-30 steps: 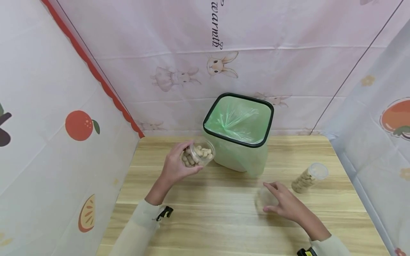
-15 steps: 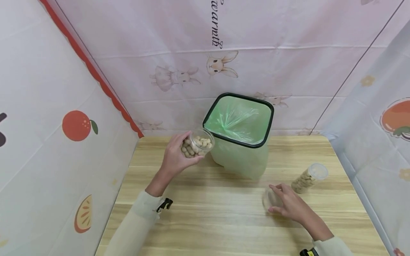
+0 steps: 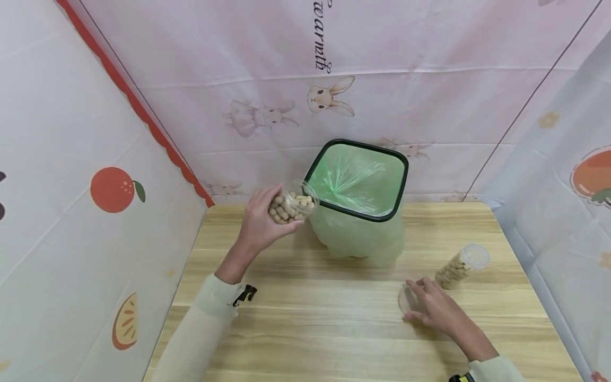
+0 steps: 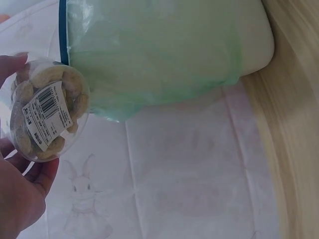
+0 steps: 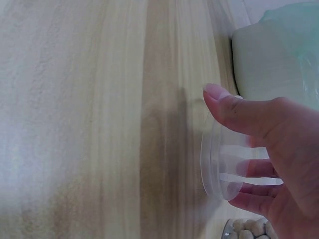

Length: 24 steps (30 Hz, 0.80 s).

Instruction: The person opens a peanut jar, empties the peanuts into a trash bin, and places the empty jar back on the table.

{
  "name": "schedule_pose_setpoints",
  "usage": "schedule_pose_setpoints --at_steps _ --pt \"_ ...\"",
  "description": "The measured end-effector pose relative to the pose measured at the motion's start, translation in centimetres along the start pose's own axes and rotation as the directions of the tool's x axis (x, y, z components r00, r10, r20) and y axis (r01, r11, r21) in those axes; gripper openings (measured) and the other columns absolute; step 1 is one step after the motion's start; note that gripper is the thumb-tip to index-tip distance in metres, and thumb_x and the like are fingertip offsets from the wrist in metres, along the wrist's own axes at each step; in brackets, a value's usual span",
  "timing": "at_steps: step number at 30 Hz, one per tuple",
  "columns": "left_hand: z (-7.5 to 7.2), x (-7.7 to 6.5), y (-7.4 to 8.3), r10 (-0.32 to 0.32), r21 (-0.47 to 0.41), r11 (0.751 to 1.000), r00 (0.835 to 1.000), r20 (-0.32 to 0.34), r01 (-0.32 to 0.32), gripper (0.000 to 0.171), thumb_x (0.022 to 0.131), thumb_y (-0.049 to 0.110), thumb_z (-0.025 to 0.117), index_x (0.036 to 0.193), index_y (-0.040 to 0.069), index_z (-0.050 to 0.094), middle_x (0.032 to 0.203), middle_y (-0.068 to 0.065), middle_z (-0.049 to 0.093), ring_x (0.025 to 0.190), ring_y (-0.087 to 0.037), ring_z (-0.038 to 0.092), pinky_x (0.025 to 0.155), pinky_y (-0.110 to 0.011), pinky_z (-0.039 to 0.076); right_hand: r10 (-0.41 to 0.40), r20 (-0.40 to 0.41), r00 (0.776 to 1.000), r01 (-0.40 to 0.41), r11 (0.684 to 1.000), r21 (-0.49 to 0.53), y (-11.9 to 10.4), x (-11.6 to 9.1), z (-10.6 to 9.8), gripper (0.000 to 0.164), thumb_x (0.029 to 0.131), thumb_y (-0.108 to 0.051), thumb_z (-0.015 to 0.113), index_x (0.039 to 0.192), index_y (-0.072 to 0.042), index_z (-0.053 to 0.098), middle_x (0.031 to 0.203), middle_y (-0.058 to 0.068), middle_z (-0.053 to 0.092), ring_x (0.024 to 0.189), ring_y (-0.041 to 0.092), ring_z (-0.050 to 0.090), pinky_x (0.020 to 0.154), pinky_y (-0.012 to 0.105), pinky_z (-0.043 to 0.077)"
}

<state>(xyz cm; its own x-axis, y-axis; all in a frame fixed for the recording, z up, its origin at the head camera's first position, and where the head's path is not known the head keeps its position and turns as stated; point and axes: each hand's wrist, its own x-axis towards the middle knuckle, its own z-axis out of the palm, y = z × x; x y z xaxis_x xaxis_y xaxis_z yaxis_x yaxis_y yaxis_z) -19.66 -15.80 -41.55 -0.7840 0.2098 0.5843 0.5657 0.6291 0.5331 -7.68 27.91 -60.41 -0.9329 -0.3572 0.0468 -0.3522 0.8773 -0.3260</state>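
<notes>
My left hand [image 3: 260, 223] grips a clear plastic jar [image 4: 50, 107] of unshelled peanuts. Its base, with a white barcode label [image 4: 47, 114], faces the left wrist camera. In the head view the open mouth is tipped right, right at the bin's near-left rim, and the peanuts [image 3: 302, 201] show inside. My right hand [image 3: 435, 307] pinches a clear round lid [image 5: 217, 159] between thumb and fingers, low over the wooden table. Past the jar's mouth stands a bin with a black rim [image 3: 350, 212] and a green bag lining [image 3: 358, 175].
A second clear jar of peanuts [image 3: 453, 269] stands with its lid on just beyond my right hand. The wooden table [image 3: 305, 329] meets printed cloth walls [image 3: 267, 48] at the back and both sides.
My left hand has raised the jar a little, up to the bin's rim. My right hand has drawn the lid slightly to the right.
</notes>
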Motion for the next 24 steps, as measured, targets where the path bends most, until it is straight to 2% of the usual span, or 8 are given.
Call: schedule_pose_setpoints --at_steps 5,14,24 --pt "0.1 0.9 0.1 0.032 0.013 0.999 0.999 -0.004 -0.032 0.091 0.065 0.029 0.098 0.142 -0.002 0.059 0.134 -0.02 0.066 0.116 -0.036 0.058 0.095 -0.054 0.055 0.021 0.026 0.999 -0.021 1.0 -0.001 0.4 -0.2 0.2 0.082 0.073 -0.041 0.091 0.139 -0.002 0.062 0.121 0.022 0.062 0.107 0.039 0.063 0.085 0.056 0.06" --pt "0.0 2.2 0.4 0.102 0.085 0.991 0.995 0.001 -0.101 0.09 0.065 0.029 0.098 0.14 -0.002 0.06 0.133 -0.021 0.066 0.115 -0.038 0.058 0.094 -0.053 0.057 -0.007 -0.016 1.0 0.007 1.0 -0.03 0.7 0.0 0.9 0.079 0.069 -0.04 0.094 0.133 -0.003 0.067 0.119 0.027 0.062 0.101 0.04 0.061 0.079 0.055 0.061" --pt "-0.2 3.7 1.1 0.168 0.189 0.967 0.986 0.026 -0.169 0.091 0.067 0.033 0.096 0.143 0.001 0.059 0.132 -0.019 0.067 0.119 -0.036 0.06 0.099 -0.05 0.056 0.0 0.018 1.0 0.001 0.997 -0.077 0.5 0.1 0.6 0.078 0.068 -0.041 0.095 0.132 -0.004 0.069 0.111 0.021 0.062 0.096 0.031 0.058 0.078 0.046 0.059"
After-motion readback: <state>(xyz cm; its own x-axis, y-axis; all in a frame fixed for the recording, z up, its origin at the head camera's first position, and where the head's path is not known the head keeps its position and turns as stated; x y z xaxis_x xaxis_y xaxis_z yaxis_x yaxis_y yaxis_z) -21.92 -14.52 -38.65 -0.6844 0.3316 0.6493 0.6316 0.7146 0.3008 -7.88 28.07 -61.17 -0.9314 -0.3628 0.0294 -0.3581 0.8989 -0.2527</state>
